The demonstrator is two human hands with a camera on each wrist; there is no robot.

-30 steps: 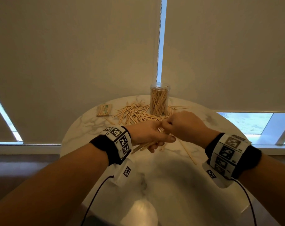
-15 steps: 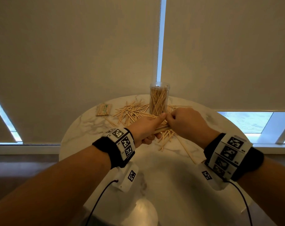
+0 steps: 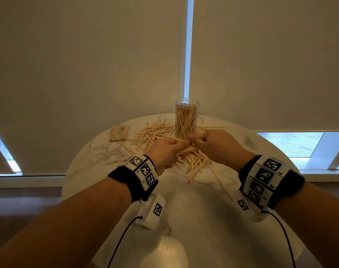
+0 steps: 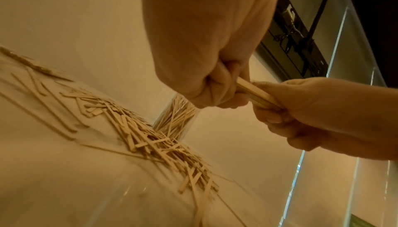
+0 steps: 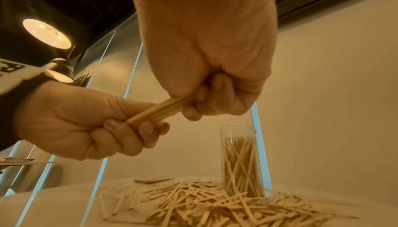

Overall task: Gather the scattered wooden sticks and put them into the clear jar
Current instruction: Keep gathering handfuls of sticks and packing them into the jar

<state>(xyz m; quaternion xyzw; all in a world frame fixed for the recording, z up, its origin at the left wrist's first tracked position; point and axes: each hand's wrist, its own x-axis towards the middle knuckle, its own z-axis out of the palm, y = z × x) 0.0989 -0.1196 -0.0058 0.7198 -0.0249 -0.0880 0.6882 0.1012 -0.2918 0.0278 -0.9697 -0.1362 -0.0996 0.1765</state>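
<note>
A clear jar [image 3: 186, 118] stands upright at the table's far side, open at the top and packed with wooden sticks. Loose sticks [image 3: 155, 134] lie scattered to its left and in a heap [image 3: 195, 161] in front of it. Both hands hold one small bundle of sticks [image 3: 186, 151] above that heap, just in front of the jar. My left hand [image 3: 165, 151] grips the bundle's near end. My right hand [image 3: 209, 143] pinches the far end from above. In the right wrist view the bundle [image 5: 159, 110] slants between the two fists, with the jar [image 5: 241, 162] beyond.
A wrapped packet of sticks [image 3: 119, 133] lies at the table's far left. One long thin stick [image 3: 221, 182] lies near my right wrist. The round marble table [image 3: 99, 167] ends close behind the jar, against roller blinds.
Both hands have moved away from me toward the jar, carrying the bundle. The heap they were over now shows below them.
</note>
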